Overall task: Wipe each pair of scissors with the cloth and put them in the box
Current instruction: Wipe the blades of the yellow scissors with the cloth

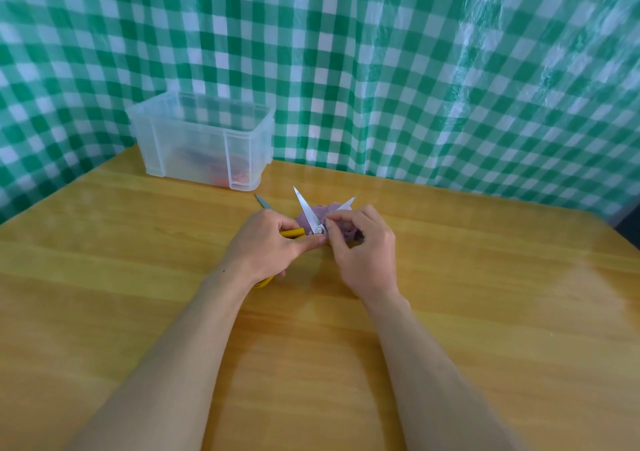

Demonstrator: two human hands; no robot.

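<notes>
While the yellow-handled scissors point(310, 215) are gripped at mid-tabletop point(485, 277) by the curled left grip point(273, 242), their blades are spread in a V toward 12 and 2 o'clock. A purple cloth point(320, 212) is pinched near the pivot by the right grip point(363, 253). A second blade point(263, 202) is mostly hidden. Blurred red items are seen in the clear box point(204, 139), set at the far edge at 10 o'clock, with a gap left before the blade tips.
</notes>
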